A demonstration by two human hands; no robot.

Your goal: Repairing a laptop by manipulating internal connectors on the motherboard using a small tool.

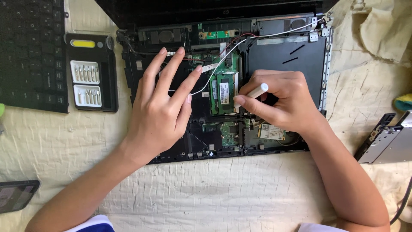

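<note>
Both forearms reach in from the near edge over a cream cloth (223,193) that covers the table, likely spread to protect the parts and keep small pieces from rolling off. On it lies an opened laptop base (283,56), keyboard removed, boards and cables exposed. The right hand (283,101) pinches a white screwdriver handle (257,91) between thumb and curled fingers, held low and slanted so that its hidden tip points at the right edge of the green memory module (224,93) in the middle of the base. The left hand (165,107) grips nothing: its fingers are spread, fingertips resting on the black frame just left of the module beside a thin white cable (210,79), seemingly to steady the chassis.

Left of the base sits a black bit case (91,73) with rows of bits, in easy reach; farther left is the detached keyboard (32,53). A removed drive unit (388,139) lies at the right, a dark phone (17,194) near left.
</note>
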